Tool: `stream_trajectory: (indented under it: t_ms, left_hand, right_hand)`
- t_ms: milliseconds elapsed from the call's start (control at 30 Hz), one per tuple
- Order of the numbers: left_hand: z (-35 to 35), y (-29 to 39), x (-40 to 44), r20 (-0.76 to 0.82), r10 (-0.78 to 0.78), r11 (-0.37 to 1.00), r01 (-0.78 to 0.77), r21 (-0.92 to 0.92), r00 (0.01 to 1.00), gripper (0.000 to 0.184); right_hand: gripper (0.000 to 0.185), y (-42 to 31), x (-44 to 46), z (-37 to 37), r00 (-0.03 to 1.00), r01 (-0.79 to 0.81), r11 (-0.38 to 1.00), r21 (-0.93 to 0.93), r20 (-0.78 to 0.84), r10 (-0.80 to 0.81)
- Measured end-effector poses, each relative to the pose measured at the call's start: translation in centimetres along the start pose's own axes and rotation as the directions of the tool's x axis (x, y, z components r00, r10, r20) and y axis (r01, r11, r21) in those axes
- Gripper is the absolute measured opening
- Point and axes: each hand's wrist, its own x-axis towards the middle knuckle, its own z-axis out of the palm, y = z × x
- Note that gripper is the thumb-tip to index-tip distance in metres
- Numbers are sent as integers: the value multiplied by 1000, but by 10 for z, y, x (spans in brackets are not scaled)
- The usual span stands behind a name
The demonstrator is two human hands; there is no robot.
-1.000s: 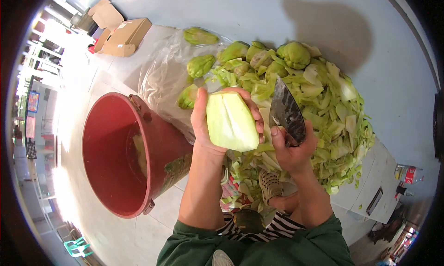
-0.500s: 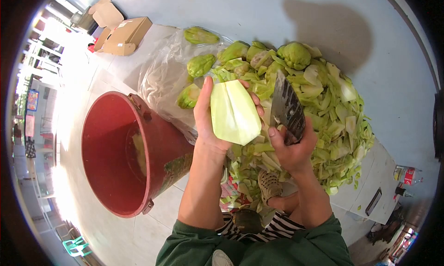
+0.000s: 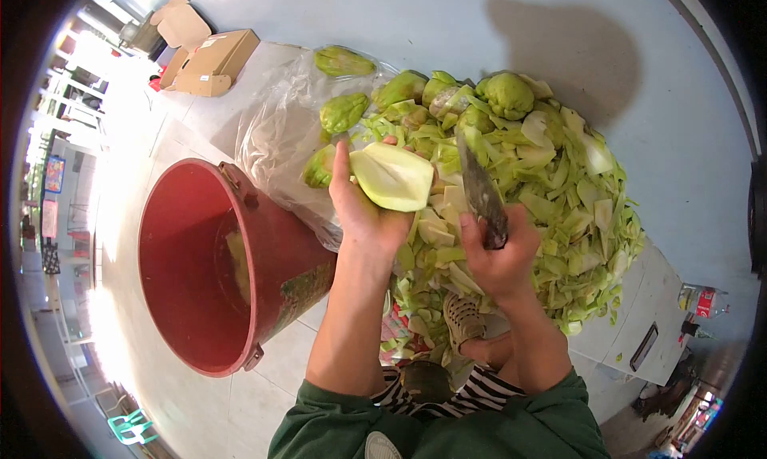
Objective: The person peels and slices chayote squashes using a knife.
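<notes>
Near the centre of the frame, the left hand [image 3: 371,219] is cradling a chayote [image 3: 390,175] whose visible surface is showing pale, bare flesh. The right hand [image 3: 510,255] is gripping a broad-bladed knife [image 3: 482,195], held apart from it. Peelings [image 3: 579,211] are lying heaped at centre right, while several unpeeled chayotes [image 3: 345,112] are sitting at upper centre. Something pale, too unclear to identify, is lying inside the red bucket [image 3: 276,247] at left.

No legible text — red label [image 3: 705,302] on bottle [image 3: 721,302], white sticker [image 3: 204,78] on cardboard box [image 3: 221,56] — lettering too small
</notes>
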Motion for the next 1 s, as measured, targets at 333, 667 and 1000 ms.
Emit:
stream_trajectory:
  t_ms: [333, 667, 1000]
  left_hand:
    - [9, -2, -9, -323, 200, 962, -123, 244, 925, 54]
    - [15, -3, -7, -344, 282, 939, -185, 288, 895, 57]
    - [11, 1, -9, -277, 318, 939, -260, 225, 907, 55]
  right_hand:
    - [33, -3, -6, 9, 845, 529, 833, -161, 193, -499]
    - [24, -3, -7, 13, 864, 500, 846, -184, 179, -471]
    - [19, -3, -4, 19, 923, 367, 865, -342, 250, -293]
